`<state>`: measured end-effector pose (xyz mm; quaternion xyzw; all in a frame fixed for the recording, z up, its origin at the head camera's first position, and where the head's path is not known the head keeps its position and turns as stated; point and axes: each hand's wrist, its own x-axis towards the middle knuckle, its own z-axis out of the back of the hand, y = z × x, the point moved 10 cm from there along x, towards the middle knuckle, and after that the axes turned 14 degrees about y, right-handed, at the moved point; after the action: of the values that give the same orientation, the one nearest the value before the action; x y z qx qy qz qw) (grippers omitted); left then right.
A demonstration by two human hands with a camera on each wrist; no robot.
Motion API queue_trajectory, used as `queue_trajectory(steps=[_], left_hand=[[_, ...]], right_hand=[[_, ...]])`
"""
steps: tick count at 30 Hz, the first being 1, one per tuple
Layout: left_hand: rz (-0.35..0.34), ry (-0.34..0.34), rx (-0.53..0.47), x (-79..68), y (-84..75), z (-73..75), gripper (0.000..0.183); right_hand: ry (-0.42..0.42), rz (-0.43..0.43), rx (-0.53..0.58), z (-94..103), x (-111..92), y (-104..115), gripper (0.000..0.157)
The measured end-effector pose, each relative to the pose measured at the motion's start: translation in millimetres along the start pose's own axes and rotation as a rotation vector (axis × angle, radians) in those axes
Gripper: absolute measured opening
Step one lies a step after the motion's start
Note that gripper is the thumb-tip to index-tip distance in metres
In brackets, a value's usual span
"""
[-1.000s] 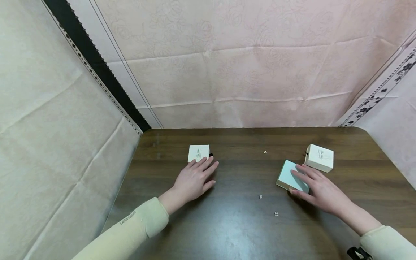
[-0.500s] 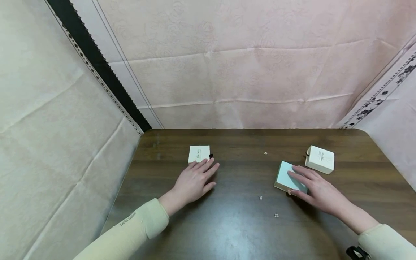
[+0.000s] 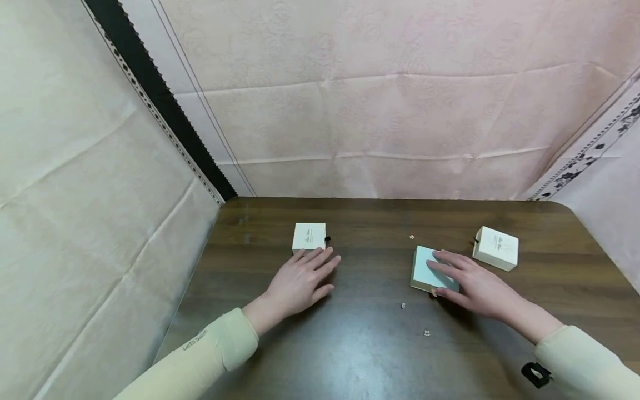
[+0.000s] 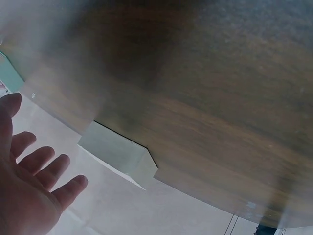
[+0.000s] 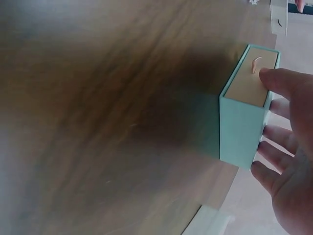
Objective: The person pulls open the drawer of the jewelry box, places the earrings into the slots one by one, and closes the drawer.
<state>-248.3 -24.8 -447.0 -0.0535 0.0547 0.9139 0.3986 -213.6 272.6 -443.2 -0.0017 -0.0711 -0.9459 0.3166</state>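
Observation:
My right hand [image 3: 475, 286] lies over a mint-green drawer box [image 3: 422, 271], the fingers spread loosely across its top. In the right wrist view, the thumb touches the tan drawer front [image 5: 247, 85] beside a small ribbon tab [image 5: 256, 64]; the drawer is in. My left hand [image 3: 297, 284] hovers with spread, relaxed fingers by a white box [image 3: 309, 235] with small lettering and a black tab. Its fingertips overlap the near edge of this box in the head view, while the left wrist view has a gap between fingers and box [image 4: 115, 147]. The left hand holds nothing.
A second white box [image 3: 496, 248] with lettering stands behind the right hand. Three tiny shiny pieces lie on the wooden table: one toward the back [image 3: 412, 236], one in the middle [image 3: 403, 306], one nearer [image 3: 426, 333]. Pale cloth [image 3: 375, 122] hangs beyond the table edge.
The right hand has slid the mint-green box to the left, away from the right white box, and the box has turned slightly. The left hand has hardly moved.

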Motion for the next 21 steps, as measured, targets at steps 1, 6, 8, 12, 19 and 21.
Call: queue_trajectory(steps=[1,6,8,12,19,21], left_hand=[[-0.008,-0.005,0.003,-0.7,-0.7,0.4,0.063],[-0.050,-0.009,0.012,-3.4,-3.9,0.8,0.063],[-0.062,-0.002,0.024,-3.9,-4.9,0.1,0.063],[-0.077,0.020,0.036,-4.8,-5.7,-1.2,0.062],[-0.081,0.054,0.015,-6.3,-5.8,0.3,0.062],[-0.082,0.057,0.007,-7.0,-6.5,1.7,0.063]], right_hand=[[0.011,0.006,-0.002,-0.8,3.1,0.7,0.065],[0.054,0.040,-0.007,-2.0,18.0,7.1,0.062],[0.065,0.055,-0.007,-2.0,24.0,9.4,0.060],[0.077,0.086,-0.013,-2.0,35.0,12.3,0.058],[0.060,0.168,-0.056,0.3,50.3,17.7,0.059],[0.054,0.190,-0.068,0.0,53.6,18.9,0.060]])
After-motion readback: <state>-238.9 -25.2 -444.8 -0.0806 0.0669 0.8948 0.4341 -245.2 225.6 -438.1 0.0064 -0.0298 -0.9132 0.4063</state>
